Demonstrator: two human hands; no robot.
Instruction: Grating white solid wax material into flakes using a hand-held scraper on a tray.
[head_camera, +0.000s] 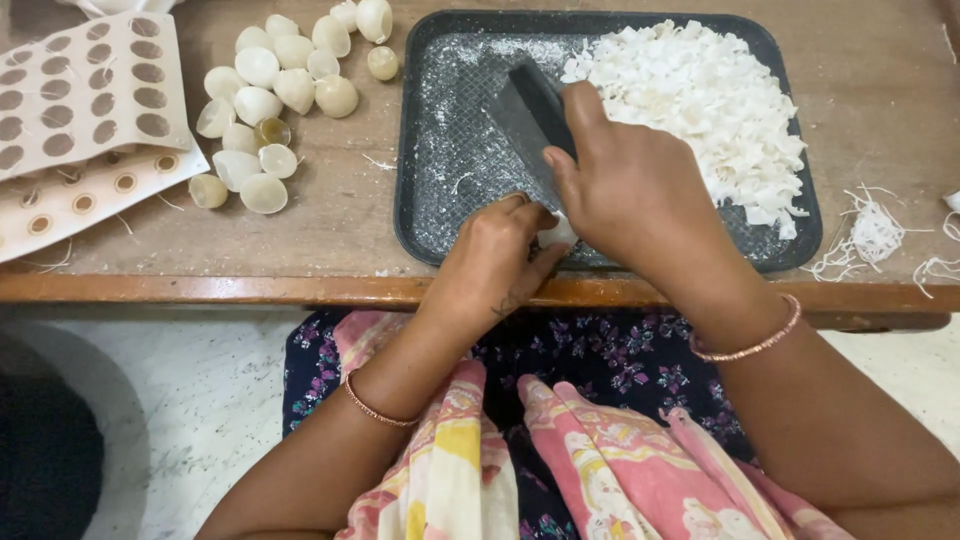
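Blade (528, 112) angled up-left, away from person

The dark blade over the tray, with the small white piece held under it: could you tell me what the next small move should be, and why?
Probably press the blade down through the white piece. The right hand already grips the blade above it, the left hand pins the piece on the dark tray, and the heap of white cuttings suggests slicing. Left fingers look close to the edge, so tuck them.

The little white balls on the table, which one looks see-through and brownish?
The ball in the middle of the pile. It looks glassy and amber-brown with a shine, while the others around it are plain cream or white.
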